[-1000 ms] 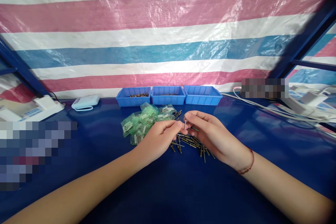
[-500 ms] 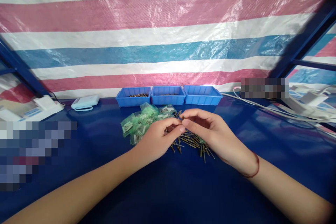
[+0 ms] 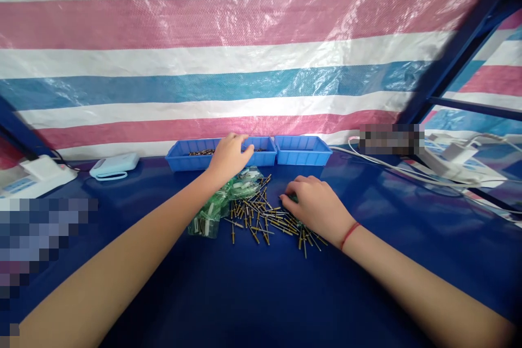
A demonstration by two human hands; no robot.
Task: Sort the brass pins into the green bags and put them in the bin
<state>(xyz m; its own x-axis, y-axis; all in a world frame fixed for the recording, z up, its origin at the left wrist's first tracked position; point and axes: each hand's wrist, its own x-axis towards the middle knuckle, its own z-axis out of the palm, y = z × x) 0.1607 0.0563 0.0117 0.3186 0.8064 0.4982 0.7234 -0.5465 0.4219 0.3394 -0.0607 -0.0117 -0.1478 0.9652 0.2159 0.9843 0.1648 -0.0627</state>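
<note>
Blue glossy sheeting covers the bench (image 3: 253, 293), which fills the lower half of the frame. At centre frame lies a scatter of small brass-coloured pins (image 3: 261, 217), touching a pile of green plastic bags (image 3: 218, 204) on its left side. The right hand (image 3: 316, 206) rests palm down on the right part of the pins, fingers curled onto them; whether it pinches one cannot be told. The left hand (image 3: 230, 155) reaches to the upper centre of the frame, fingers loosely curled over the rim between 2 of the 3 blue bins (image 3: 302, 151) lined up against the striped tarpaulin (image 3: 244, 54); what it grips, if anything, is hidden. The left bin holds dark small parts. A red cord (image 3: 349, 234) circles the right wrist. At the left edge sit a white device (image 3: 114, 165) and a white box (image 3: 35, 176). White cables (image 3: 408, 166) run along the right side.
</note>
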